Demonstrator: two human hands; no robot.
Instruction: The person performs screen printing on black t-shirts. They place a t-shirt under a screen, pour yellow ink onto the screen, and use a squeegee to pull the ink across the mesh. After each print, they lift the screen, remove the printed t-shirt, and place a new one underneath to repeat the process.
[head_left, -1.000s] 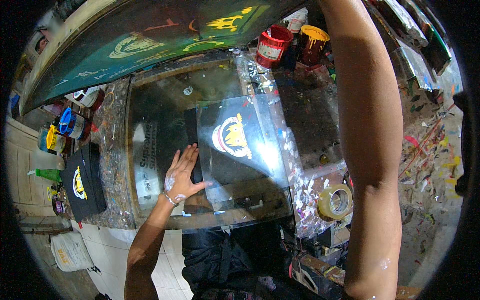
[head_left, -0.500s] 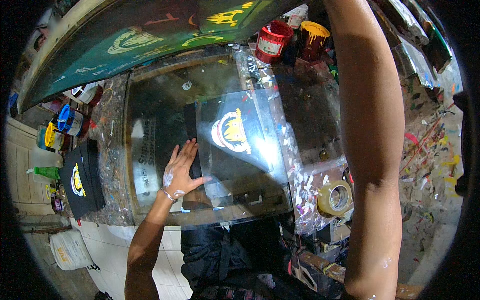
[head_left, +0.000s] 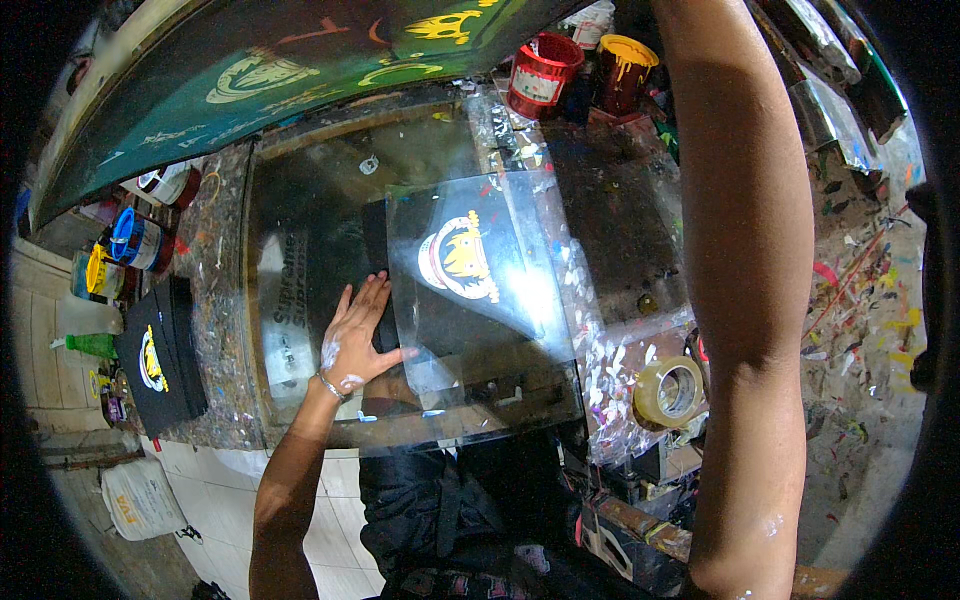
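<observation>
Black fabric [head_left: 374, 228] lies partly beneath a clear sheet [head_left: 440, 345] on a glass-topped worktable [head_left: 325, 185], where a yellow-and-white cartoon emblem [head_left: 462, 262] shows, as a person's left hand [head_left: 352, 342] spreads open beside the sheet's left edge. The right hand is out of view, its grip impossible to tell. A printing screen [head_left: 330, 95] tilts above.

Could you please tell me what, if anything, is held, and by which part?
The left grip holds nothing: it lies open and flat at the black printed piece's left edge. For the right grip, out of view, I cannot tell.
</observation>
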